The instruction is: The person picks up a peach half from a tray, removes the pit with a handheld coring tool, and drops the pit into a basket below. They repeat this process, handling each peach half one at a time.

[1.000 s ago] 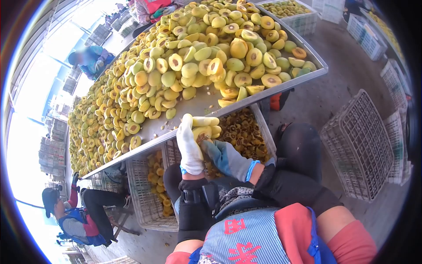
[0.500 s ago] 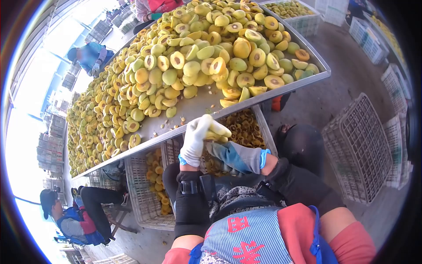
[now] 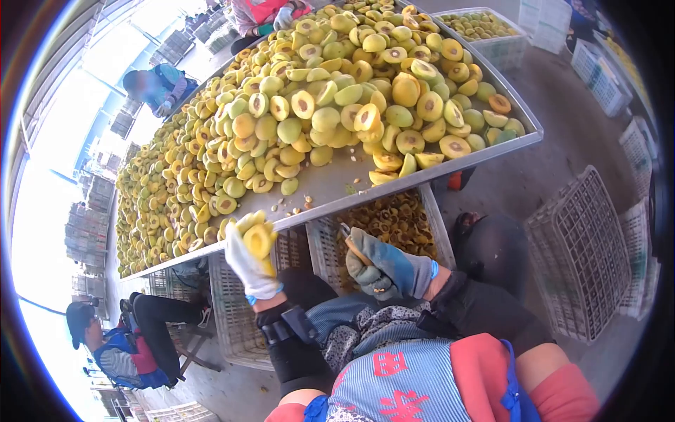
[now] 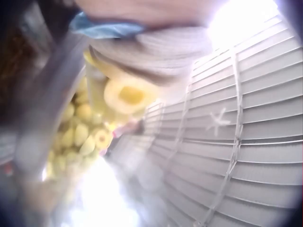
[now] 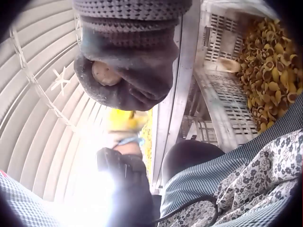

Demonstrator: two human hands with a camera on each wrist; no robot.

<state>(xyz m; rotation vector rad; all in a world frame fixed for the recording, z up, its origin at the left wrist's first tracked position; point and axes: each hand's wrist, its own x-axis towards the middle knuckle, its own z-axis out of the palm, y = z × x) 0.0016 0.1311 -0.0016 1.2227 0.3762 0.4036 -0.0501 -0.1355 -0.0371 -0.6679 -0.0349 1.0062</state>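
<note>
My left hand [image 3: 252, 257], in a white glove with yellow fingers, holds a yellow peach half [image 3: 258, 241] near the metal table's front edge. Its hollow, pitless cut face [image 4: 131, 95] shows, blurred, in the left wrist view. To the right, my right hand [image 3: 390, 266], in a grey-blue glove, grips a small wooden-handled tool [image 3: 360, 247] with a dark metal tip. The round handle end [image 5: 105, 73] pokes out of the curled fist in the right wrist view. Many halved peaches [image 3: 323, 119], some with brown centres, are heaped on the metal table [image 3: 330, 176].
Below the table edge stand a crate [image 3: 443, 232] holding brownish scraps [image 3: 397, 221] and another plastic crate [image 3: 235, 330] at left. A grey crate [image 3: 587, 260] lies tipped at the right. A seated person [image 3: 116, 344] is at lower left; others sit along the far side.
Both hands were together at the peach half. My left hand has swung left with the half, apart from my right hand, where the tool's handle now shows.
</note>
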